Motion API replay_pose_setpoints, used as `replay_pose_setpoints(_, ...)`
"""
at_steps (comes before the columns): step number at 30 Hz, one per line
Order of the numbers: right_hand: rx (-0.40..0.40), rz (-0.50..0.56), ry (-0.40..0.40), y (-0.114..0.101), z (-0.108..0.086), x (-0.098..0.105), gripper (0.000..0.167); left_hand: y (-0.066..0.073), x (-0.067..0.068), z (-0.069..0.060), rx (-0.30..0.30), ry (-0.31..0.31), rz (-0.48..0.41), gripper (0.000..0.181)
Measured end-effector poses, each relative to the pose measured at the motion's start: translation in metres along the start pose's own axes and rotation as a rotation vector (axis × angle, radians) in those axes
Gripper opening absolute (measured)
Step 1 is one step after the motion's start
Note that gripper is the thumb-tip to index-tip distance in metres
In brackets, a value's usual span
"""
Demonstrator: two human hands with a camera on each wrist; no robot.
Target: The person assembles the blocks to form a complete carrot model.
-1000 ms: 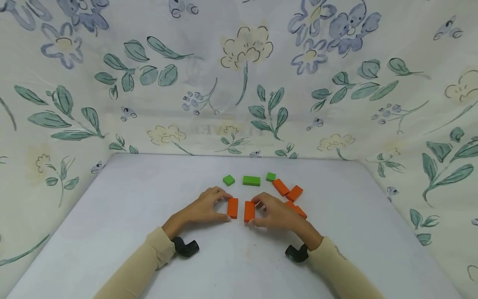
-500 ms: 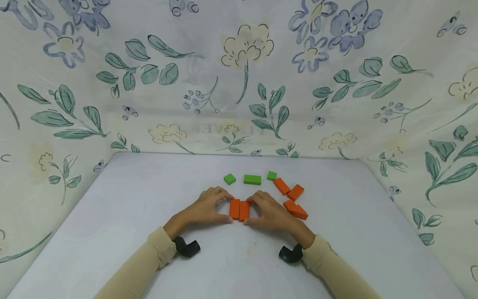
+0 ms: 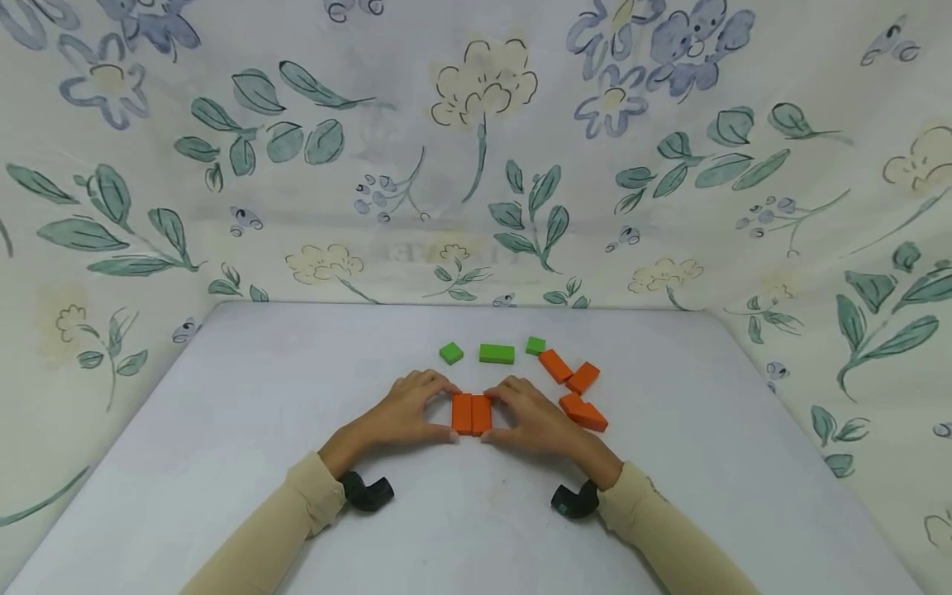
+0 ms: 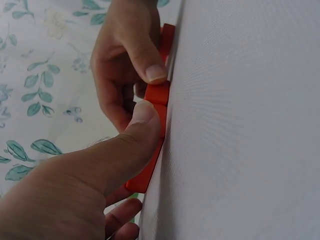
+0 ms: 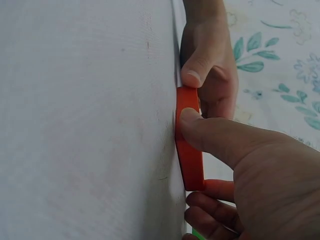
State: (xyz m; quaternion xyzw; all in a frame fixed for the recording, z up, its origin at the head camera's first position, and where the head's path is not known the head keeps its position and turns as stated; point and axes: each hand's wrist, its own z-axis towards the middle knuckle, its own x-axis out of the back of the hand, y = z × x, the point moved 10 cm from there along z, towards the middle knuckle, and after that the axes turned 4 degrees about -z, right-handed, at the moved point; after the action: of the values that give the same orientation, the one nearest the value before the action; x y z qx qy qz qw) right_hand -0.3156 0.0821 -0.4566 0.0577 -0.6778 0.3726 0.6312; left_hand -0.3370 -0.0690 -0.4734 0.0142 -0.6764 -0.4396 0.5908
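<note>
Two smooth orange oblong blocks (image 3: 462, 414), long sides touching; your left grip (image 3: 405, 411) and right grip (image 3: 532, 418), half-spread, each pinch one.

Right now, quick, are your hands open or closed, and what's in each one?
Left hand: closed, holding the left orange block by its ends.
Right hand: closed, holding the right orange block by its ends.
</note>
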Motion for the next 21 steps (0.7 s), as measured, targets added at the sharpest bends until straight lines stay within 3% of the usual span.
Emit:
replay_pose_setpoints(7,0.011,-0.005,0.010,0.0001,-0.0015,0.0012,0.061,-0.0008,-0.0037,0.0015,-0.003,-0.013,-0.002,0.069)
replay_pose_setpoints(21,0.026,0.009,0.006,-0.0025,0.0012,0.0007,0.062,-0.0009,0.0012,-0.0018,0.009,-0.002,0.011,0.068)
